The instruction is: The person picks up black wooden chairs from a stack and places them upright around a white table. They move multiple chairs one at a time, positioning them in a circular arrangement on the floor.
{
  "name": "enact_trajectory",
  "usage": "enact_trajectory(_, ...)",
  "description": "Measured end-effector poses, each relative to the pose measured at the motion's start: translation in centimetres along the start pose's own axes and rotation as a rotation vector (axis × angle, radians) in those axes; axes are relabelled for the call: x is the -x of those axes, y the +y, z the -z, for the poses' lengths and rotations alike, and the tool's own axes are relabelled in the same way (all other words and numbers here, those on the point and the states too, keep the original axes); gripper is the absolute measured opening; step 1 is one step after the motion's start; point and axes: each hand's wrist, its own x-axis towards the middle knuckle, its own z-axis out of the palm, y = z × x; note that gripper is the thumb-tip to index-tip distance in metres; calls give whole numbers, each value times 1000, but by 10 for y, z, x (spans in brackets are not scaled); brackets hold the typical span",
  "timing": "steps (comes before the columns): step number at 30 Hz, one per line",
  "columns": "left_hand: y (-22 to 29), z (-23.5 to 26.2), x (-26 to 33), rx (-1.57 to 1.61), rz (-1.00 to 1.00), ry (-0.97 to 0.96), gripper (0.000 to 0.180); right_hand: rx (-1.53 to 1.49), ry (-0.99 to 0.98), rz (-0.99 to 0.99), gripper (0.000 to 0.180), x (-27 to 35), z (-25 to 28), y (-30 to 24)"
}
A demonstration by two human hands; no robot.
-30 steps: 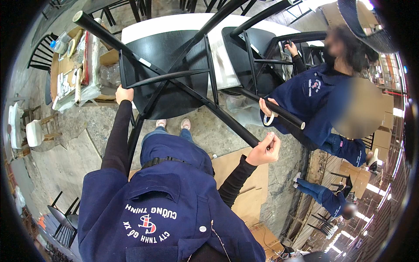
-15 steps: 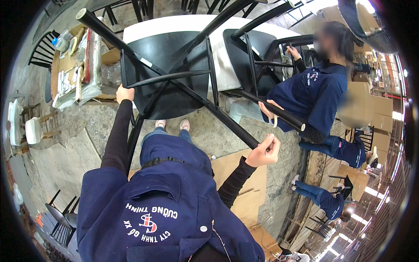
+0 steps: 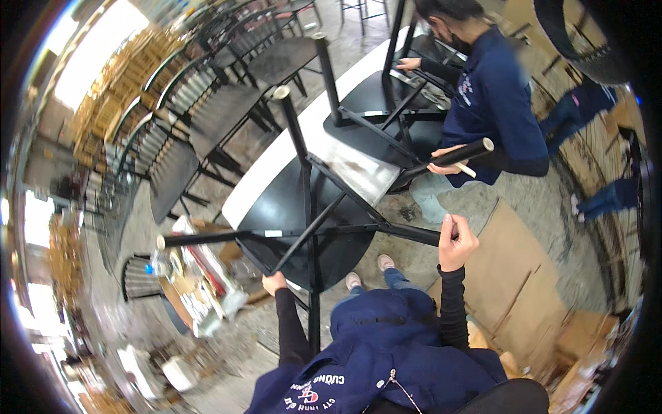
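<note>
So the black wooden chair with round legs and crossed braces (image 3: 338, 259) is upside down on a long white-topped table (image 3: 262, 178). Left hand (image 3: 274, 283) is grasping its frame at the near-left side. Right hand (image 3: 456, 243) has its fingers curled at the tip of one leg, honestly can't tell if it's gripping. Just beyond, a co-worker in a navy shirt (image 3: 493, 103) holds a second upturned black chair (image 3: 356, 136) by a leg.
</note>
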Motion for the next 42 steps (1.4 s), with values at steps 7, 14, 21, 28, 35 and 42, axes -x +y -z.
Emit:
enact_trajectory(7, -12, -5, -5, 25, -27, 37, 29, -38, 36, 67, 10, -1, 4, -7)
enact_trajectory(14, -34, -21, -38, -246, -86, -144, 34, -141, 170, 232, 7, -2, 11, 4)
enact_trajectory(21, -53, -40, -72, -459, -179, -292, 38, -181, 150, -63, 30, 72, 21, 62)
enact_trajectory(28, -24, -15, -45, -261, -40, -378, 36, 218, -671, -1265, 42, 362, 62, 227)
enact_trajectory(35, -24, 3, -8, 162, 26, -409, 43, 634, -191, -1978, 35, 607, 178, 228)
enact_trajectory(42, -62, 4, 37, 359, 178, -600, 42, 446, -490, -1691, 31, 563, 143, 279)
